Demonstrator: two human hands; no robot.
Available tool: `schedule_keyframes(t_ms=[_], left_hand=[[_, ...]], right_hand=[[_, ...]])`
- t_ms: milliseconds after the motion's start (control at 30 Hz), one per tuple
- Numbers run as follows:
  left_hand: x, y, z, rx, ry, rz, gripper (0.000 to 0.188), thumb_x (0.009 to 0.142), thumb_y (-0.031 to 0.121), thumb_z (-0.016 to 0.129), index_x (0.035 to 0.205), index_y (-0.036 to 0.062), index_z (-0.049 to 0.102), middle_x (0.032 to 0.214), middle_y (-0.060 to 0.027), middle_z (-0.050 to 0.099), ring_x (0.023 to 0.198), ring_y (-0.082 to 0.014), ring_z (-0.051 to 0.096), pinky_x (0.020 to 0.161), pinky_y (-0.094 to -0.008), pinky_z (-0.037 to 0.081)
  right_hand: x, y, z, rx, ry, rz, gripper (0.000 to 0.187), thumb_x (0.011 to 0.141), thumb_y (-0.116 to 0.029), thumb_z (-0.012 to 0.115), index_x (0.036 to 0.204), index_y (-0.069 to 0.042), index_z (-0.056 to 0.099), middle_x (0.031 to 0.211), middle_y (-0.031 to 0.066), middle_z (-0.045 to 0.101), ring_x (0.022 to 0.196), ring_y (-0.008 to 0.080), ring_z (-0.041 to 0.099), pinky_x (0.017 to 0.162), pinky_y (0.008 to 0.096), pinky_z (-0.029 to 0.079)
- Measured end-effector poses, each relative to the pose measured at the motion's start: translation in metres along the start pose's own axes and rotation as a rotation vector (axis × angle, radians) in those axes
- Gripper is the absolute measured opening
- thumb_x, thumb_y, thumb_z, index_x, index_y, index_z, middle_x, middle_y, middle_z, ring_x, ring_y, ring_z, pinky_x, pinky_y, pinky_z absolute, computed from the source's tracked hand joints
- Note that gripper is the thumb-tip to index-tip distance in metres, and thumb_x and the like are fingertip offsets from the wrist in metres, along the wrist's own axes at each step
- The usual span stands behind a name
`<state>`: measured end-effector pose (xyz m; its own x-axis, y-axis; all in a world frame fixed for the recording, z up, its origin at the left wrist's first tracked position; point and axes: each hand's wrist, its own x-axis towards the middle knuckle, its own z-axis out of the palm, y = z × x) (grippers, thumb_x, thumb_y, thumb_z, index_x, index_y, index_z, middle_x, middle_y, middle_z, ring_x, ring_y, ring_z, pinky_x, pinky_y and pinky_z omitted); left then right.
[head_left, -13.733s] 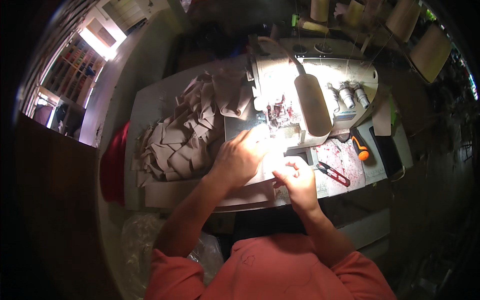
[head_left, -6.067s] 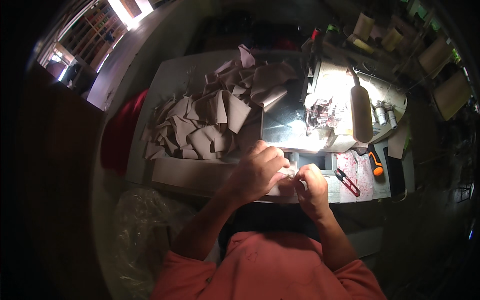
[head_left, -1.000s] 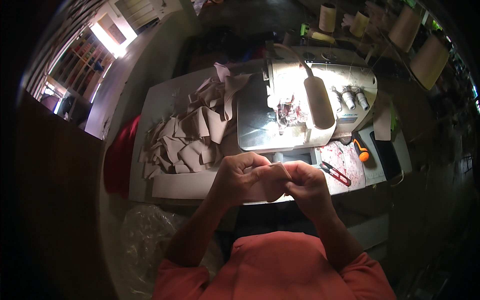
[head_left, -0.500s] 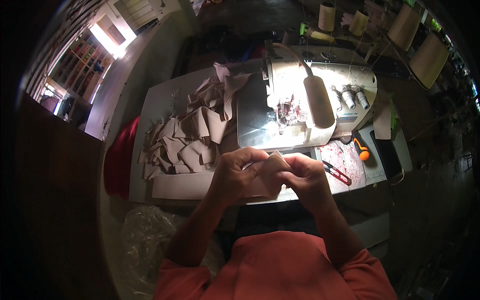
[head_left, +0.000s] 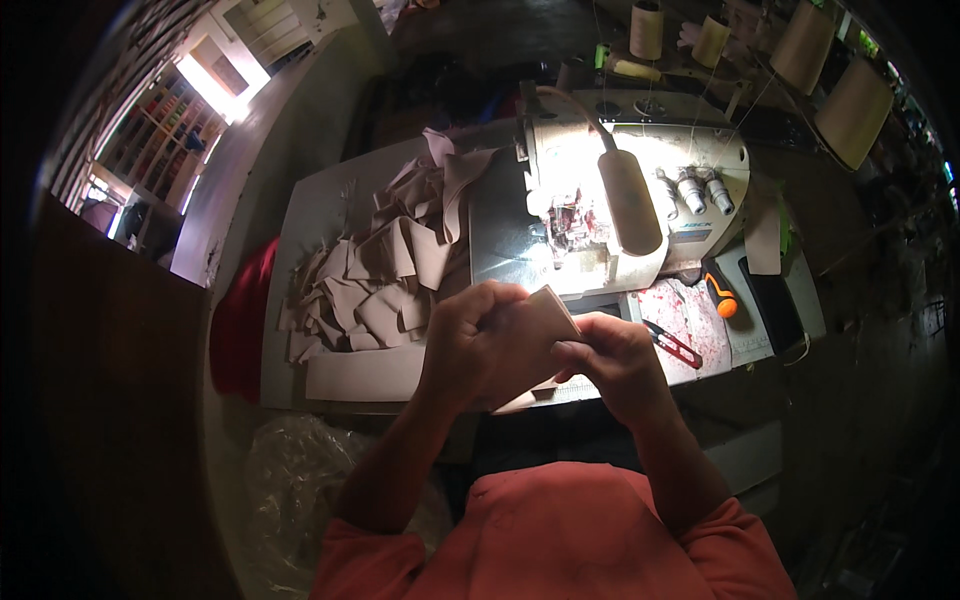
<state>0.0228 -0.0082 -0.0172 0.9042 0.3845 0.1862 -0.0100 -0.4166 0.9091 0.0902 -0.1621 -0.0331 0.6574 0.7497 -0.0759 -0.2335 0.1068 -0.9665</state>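
The room around is dim, with lit shelves far off at upper left and large thread cones at upper right. On the pale table I see a sewing machine, its working area washed out under the glare of a lamp. Nearest me, just in front of the machine, the beige fabric piece is held up above the table's front edge, one corner pointing toward the machine. My view shows the left hand curled closed on its left side, and the right hand pinching its right edge between thumb and bent fingers. To the left lies a loose pile of fabric pieces, with a long flat strip before it. Red-handled snips lie just beyond the right hand; an orange-handled tool is further right.
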Motion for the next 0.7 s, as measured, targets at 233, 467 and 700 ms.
schedule_keyframes(t_ms=[233,467,700], left_hand=[[0.048,-0.034,0.019,0.389,-0.049,0.370,0.010,0.071,0.006,0.061,0.080,0.0011,0.058,0.069,-0.0107,0.056,0.062,-0.0229,0.056,0.057,-0.0309,0.045],[0.035,-0.042,0.018,0.682,-0.148,0.485,0.008,0.068,0.004,0.057,0.076,0.0031,0.059,0.076,-0.0100,0.051,0.074,-0.0252,0.052,0.066,-0.0338,0.044],[0.068,-0.042,0.016,0.573,-0.211,0.494,0.016,0.066,0.010,0.057,0.081,0.0042,0.056,0.079,-0.0091,0.052,0.073,-0.0247,0.054,0.064,-0.0336,0.045]], right_hand=[[0.024,0.049,-0.006,0.183,0.177,-0.041,0.021,0.079,-0.004,0.054,0.097,0.006,0.049,0.080,0.0075,0.057,0.066,0.0116,0.057,0.061,0.0232,0.048],[0.016,0.069,0.006,0.248,0.280,-0.131,0.027,0.083,-0.002,0.049,0.109,0.006,0.045,0.090,0.0112,0.058,0.068,0.0141,0.059,0.064,0.0226,0.048],[0.033,0.059,-0.006,0.185,0.234,-0.112,0.022,0.084,-0.002,0.047,0.103,0.006,0.053,0.093,0.0119,0.059,0.070,0.0153,0.060,0.065,0.0219,0.047]])
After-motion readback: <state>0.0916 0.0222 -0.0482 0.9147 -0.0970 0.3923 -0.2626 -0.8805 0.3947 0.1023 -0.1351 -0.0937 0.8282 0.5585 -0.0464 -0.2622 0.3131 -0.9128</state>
